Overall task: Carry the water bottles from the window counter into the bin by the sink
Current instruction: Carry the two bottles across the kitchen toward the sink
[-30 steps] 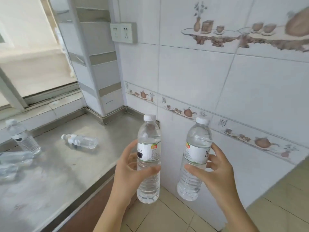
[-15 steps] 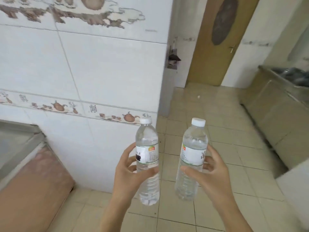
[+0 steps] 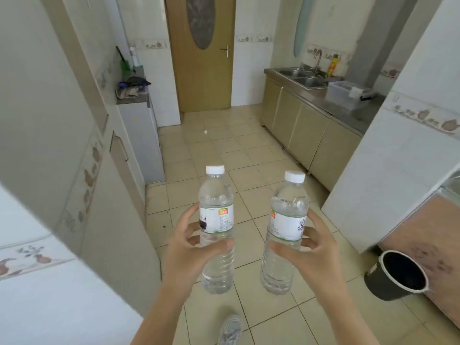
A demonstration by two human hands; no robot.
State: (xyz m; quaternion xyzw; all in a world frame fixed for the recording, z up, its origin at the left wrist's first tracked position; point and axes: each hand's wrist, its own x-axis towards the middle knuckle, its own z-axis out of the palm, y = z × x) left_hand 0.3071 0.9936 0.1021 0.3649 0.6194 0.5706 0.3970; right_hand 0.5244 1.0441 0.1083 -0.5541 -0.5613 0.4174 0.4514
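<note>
1. Tiled wall (image 3: 44,282) fills the left edge, patterned border strip across it; beyond it a low white cabinet (image 3: 142,135) with a heap of cloths (image 3: 130,89) on top.
2. Left hand (image 3: 189,247): fingers clamped around the left bottle (image 3: 216,227) at and just below the label, thumb across the front. Bottle upright, white cap on, clear, held in the air over the floor tiles (image 3: 219,143).
3. Grey shoe (image 3: 230,329) on the floor at the bottom edge, between the two forearms.
4. Wooden door (image 3: 201,78) shut at the far end of the room, oval glass panel, handle on its right side.
5. Right hand (image 3: 313,255): fingers clamped around the right bottle (image 3: 286,232), thumb below the label. Bottle capped, tilted slightly, top leaning right. The two bottles are near each other, not touching.
6. Far right: steel tabletop with double sink (image 3: 302,78) and tap; clear plastic bin (image 3: 346,93) just beside the sink on the near side. Contents of the bin: cannot tell.
7. Black bucket (image 3: 395,277) on the floor at lower right, against a brown cabinet side, mouth tipped toward the camera.
</note>
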